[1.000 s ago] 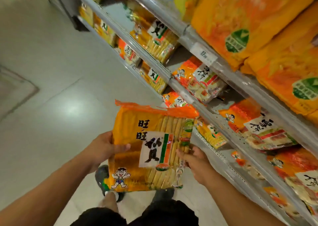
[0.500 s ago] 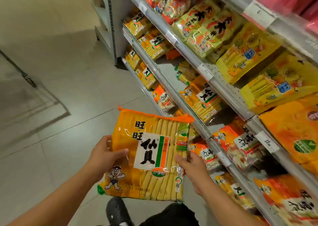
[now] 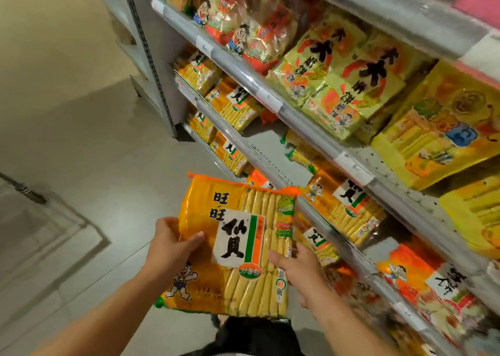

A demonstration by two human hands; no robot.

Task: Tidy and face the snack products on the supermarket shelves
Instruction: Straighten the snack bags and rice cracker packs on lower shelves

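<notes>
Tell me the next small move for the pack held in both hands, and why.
Probably carry the orange rice cracker pack right and up toward the matching packs on the middle shelf, label facing out. The left hand and right hand each have a grip on a side edge, the pack is off the shelving, and bare shelf shows beside those packs.

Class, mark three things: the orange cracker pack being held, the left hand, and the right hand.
orange cracker pack [image 3: 243,236]: head view, on its white label.
left hand [image 3: 170,244]: head view, on the back of the hand.
right hand [image 3: 300,266]: head view, on the back of the hand.
</notes>
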